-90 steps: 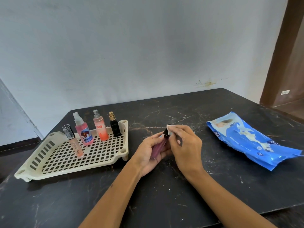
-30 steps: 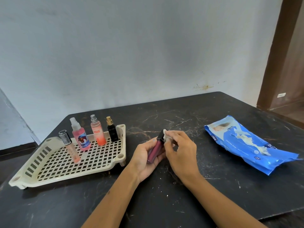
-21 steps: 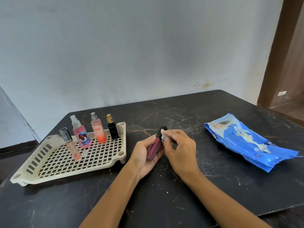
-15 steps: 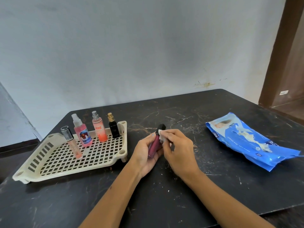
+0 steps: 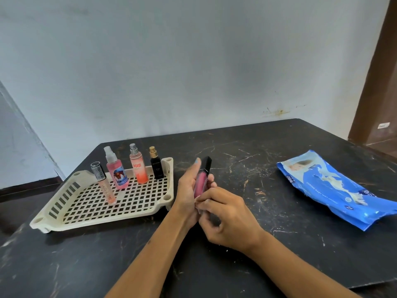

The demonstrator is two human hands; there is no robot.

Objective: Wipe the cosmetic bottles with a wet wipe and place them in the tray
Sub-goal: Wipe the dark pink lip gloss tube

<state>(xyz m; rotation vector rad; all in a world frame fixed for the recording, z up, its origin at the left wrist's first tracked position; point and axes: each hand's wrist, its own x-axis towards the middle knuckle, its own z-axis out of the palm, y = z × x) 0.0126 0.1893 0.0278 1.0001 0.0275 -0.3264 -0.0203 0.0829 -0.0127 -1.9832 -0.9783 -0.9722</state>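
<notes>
Left grip (image 5: 189,190) clasped a pink black-capped lip-gloss tube (image 5: 201,179) at frame centre; right grip (image 5: 227,218) pinched its lower end (wipe barely visible), beside the cream slotted plastic tray (image 5: 64,214).

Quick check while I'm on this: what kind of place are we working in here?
Probably a plain room in a home, not a shop or lab: a black marble-look table pushed against a bare, scuffed white wall, a brown wooden door frame on the right, and a household pack of baby wet wipes.
</notes>
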